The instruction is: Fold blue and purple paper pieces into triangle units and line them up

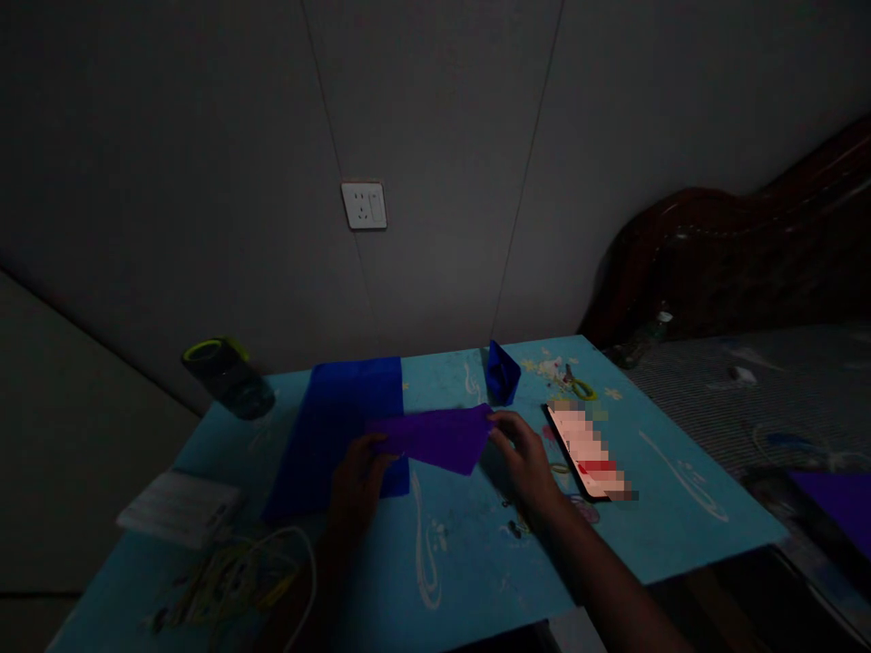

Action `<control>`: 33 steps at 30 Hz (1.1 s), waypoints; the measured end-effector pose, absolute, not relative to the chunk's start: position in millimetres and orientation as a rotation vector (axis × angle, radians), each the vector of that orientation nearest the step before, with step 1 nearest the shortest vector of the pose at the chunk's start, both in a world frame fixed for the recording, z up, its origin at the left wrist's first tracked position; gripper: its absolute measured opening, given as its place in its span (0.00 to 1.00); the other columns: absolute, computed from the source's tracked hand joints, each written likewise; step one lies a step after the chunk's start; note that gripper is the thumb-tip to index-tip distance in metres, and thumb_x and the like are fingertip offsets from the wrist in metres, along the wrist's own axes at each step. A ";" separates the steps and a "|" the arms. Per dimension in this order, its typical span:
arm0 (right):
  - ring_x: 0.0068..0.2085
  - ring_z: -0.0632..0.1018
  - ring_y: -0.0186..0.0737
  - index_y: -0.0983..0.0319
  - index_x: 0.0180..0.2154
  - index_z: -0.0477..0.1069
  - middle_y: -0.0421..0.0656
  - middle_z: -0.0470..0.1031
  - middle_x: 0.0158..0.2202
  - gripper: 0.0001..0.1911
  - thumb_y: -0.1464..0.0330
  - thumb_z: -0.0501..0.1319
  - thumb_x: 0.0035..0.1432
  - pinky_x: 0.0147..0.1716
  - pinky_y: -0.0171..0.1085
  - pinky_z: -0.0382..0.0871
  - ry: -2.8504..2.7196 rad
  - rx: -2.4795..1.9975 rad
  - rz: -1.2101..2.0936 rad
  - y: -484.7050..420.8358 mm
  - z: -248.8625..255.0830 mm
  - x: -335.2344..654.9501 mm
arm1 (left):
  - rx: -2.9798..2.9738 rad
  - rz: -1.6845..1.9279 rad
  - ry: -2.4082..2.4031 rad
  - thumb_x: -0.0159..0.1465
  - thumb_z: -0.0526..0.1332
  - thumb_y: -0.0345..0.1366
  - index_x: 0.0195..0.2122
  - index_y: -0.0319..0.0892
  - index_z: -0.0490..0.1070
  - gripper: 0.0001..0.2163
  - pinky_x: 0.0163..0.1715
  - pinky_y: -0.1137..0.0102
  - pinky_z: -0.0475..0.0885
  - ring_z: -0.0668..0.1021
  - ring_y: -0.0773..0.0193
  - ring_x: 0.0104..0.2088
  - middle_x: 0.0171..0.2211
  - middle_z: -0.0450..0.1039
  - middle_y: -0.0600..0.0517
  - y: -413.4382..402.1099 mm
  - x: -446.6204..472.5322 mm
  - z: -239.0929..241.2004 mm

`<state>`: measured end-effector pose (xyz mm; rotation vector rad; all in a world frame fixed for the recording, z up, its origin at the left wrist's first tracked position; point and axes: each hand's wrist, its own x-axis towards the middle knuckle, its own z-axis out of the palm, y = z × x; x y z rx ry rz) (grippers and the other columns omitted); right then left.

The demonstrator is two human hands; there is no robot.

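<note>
A folded purple paper [439,437] is held just above the light blue table [680,508], between both hands. My left hand [357,485] pinches its left end, fingers closed on the edge. My right hand [527,458] grips the right end, fingers closed round the corner. Under and behind the paper lies a flat dark blue sheet [337,417]. A small folded blue paper shape [502,372] stands upright farther back.
A phone [589,449] lies right of my right hand, scissors [577,385] behind it. A dark cup with a green rim [228,376] stands at the back left. A white packet [181,508] and tangled cords [231,576] lie front left. A bed is at the right.
</note>
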<state>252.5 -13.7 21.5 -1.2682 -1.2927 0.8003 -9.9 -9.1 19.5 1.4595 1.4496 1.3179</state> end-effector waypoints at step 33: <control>0.24 0.73 0.39 0.60 0.29 0.72 0.38 0.72 0.19 0.19 0.55 0.73 0.40 0.27 0.37 0.66 -0.904 -1.339 0.983 -7.1 32.6 246.3 | 1.153 1.359 1.374 0.58 0.63 0.47 0.53 0.38 0.72 0.25 0.41 0.62 0.76 0.83 0.56 0.33 0.25 0.81 0.51 -5.3 -5.4 24.5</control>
